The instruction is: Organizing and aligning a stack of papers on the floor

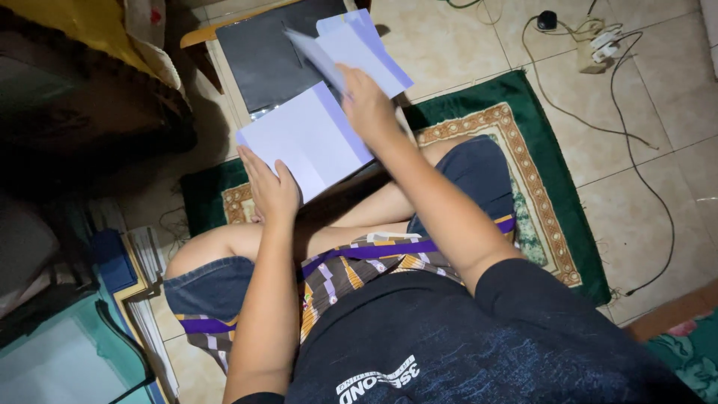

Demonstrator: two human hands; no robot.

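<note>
Tiled floor with green patterned rug; left hand rests flat and open on white folded paper sheet, right hand grips pale blurred paper sheet above dark table.

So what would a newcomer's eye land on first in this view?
Probably the pale folded paper sheet at centre, pinned by the left hand on a low dark table. Just above it, the right hand lifts a blurred second sheet. Underneath lies a green patterned rug, with white cables across the tiles at right.
</note>
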